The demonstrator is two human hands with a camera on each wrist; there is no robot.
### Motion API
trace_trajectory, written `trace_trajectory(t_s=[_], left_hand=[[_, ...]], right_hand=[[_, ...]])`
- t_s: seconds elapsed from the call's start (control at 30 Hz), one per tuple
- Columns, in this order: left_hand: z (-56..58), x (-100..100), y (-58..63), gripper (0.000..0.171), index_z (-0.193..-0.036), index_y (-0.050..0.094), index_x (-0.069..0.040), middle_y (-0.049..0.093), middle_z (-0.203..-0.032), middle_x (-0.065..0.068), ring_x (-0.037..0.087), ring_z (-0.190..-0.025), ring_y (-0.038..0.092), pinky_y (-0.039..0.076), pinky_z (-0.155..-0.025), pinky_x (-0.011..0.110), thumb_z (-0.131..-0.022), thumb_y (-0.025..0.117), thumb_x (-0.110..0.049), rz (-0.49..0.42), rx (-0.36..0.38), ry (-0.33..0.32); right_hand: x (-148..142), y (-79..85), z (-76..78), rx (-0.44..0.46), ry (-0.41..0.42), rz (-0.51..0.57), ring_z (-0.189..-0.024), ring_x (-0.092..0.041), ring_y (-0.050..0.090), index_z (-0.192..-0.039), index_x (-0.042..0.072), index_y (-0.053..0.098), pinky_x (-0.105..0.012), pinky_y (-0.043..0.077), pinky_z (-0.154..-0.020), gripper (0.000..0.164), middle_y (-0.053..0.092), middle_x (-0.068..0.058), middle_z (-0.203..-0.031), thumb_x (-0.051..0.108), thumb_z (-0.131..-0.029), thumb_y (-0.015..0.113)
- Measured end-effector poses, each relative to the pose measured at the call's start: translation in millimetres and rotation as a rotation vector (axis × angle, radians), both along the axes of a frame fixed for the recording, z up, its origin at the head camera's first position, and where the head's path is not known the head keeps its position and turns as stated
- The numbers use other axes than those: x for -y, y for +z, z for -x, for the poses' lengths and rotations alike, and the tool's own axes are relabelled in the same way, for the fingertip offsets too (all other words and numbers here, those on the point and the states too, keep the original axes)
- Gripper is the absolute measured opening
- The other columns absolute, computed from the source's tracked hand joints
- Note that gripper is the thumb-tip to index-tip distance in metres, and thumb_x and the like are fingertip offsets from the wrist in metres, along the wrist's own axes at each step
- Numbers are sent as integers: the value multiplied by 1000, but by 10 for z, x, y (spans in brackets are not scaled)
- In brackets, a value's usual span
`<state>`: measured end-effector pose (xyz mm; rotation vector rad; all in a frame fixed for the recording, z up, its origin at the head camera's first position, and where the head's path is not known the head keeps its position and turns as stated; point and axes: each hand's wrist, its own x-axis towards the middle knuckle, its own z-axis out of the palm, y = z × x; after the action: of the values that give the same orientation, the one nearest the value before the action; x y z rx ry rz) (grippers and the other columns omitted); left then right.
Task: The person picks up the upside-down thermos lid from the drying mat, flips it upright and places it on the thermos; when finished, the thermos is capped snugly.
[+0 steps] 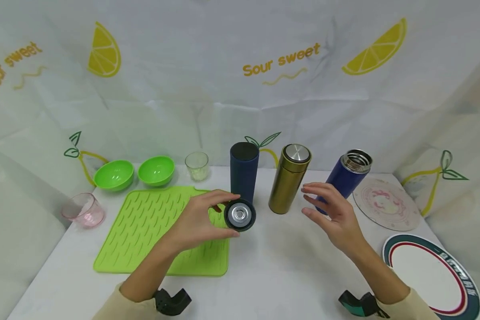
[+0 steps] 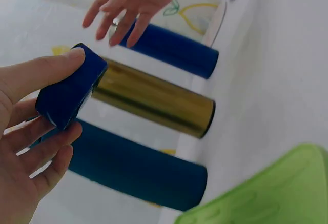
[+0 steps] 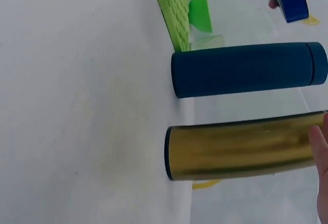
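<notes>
My left hand pinches a blue bottle lid between thumb and fingers, its silvery underside facing the head camera. In the left wrist view the lid shows its blue outer side. My right hand holds nothing, its fingers loosely bent in front of a lidless blue thermos with a bare steel mouth. Between the hands a gold thermos stands upright with its lid on. Left of it stands a closed dark blue thermos, partly behind the left hand's lid.
A green drying mat lies on the left. Behind it are two green bowls and a clear glass; a pink glass stands at the left edge. On the right lie a round pink mat and a white plate-like disc.
</notes>
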<state>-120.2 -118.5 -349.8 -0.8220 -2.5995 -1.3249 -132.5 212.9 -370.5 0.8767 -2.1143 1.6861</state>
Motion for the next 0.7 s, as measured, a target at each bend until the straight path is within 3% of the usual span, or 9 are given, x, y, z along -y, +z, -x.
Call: trace_trajectory(t_s=[0.2, 0.47, 0.7], left_hand=[[33, -250, 79, 71, -131, 70, -13, 72, -129, 2, 15, -110, 69, 60, -85, 26, -66, 97, -21, -17, -51, 15], [99, -399, 41, 70, -131, 70, -11, 73, -129, 4, 18, -120, 70, 59, -98, 32, -67, 96, -19, -68, -73, 15], [144, -512, -5, 71, -135, 67, -9, 70, -134, 7, 21, -120, 70, 59, -97, 28, -70, 95, -17, -109, -76, -32]], right_hand=[[179, 29, -21, 91, 90, -107, -121, -4, 66, -135, -8, 57, -20, 58, -94, 46, 63, 9, -135, -14, -90, 64], [307, 13, 61, 167, 229, -77, -120, -6, 68, -139, -6, 56, -27, 60, -95, 45, 58, 2, -142, -10, -94, 63], [290, -20, 83, 183, 260, -35, -118, -4, 68, -132, -13, 58, -23, 60, -93, 42, 58, 12, -141, -12, -91, 65]])
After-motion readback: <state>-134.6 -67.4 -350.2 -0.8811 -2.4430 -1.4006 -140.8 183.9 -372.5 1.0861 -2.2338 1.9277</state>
